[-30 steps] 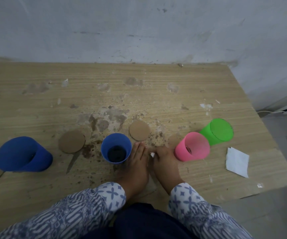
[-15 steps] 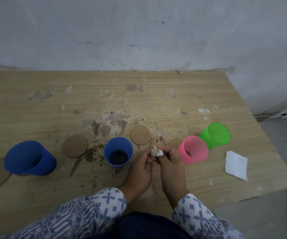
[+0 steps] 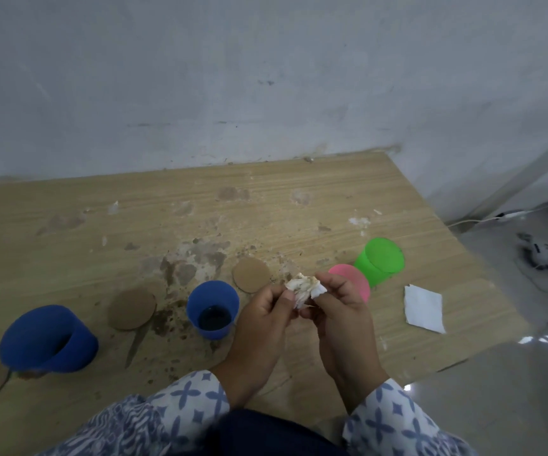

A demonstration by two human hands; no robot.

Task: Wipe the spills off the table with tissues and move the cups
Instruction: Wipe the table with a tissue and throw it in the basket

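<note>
- The left hand [image 3: 262, 320] and right hand [image 3: 338, 311] meet, both pinching a soiled crumpled tissue [image 3: 305, 286], just right of the small blue cup [image 3: 212, 309].
- Likely step: re-bunching it between wipes.
- Next: press it onto the brown spill [image 3: 164, 320] left of that cup.

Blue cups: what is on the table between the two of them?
A brown round disc and dark spill stains lie between them, in the head view.

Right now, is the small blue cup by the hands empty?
Not empty: the small blue cup stands upright with something dark, probably liquid, in its bottom.
</note>
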